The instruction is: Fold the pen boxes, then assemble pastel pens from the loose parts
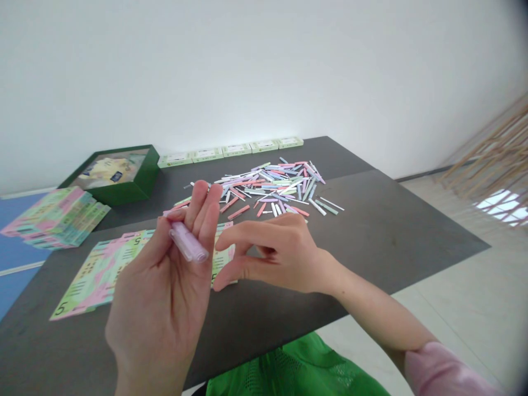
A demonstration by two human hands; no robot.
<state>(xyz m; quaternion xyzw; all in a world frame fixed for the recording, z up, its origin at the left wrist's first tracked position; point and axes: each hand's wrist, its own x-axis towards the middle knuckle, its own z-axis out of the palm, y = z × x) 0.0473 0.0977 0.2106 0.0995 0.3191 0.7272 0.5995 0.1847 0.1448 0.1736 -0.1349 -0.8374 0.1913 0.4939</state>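
A person's left hand [160, 297], palm turned up, grips a slim lilac stick [190, 243] above a dark grey table [363, 231], the thumb and fingers closed on it and its near end angled toward the viewer; whether it is a single piece or several side by side cannot be told. Just beside it, the right hand [284, 258] is held with thumb and forefinger curved and apart, the gap between their tips facing the stick without touching it, a pink sleeve [445, 368] at the elbow. Beyond the hands, a loose heap of sticks [268, 184] in pink, lilac, blue, green and white spreads over the tabletop. Pastel printed sheets [107, 269], some marked with a 5, lie overlapping at left and partly behind the hands, near a thick stack of similar sheets [58, 217] at the table's left edge. Behind that stack sits an open green box [142, 181] with pale contents, while a row of small light-green boxes [235, 150] lines the back edge by a white wall [264, 66]; bright green fabric [289, 368] shows below the near edge
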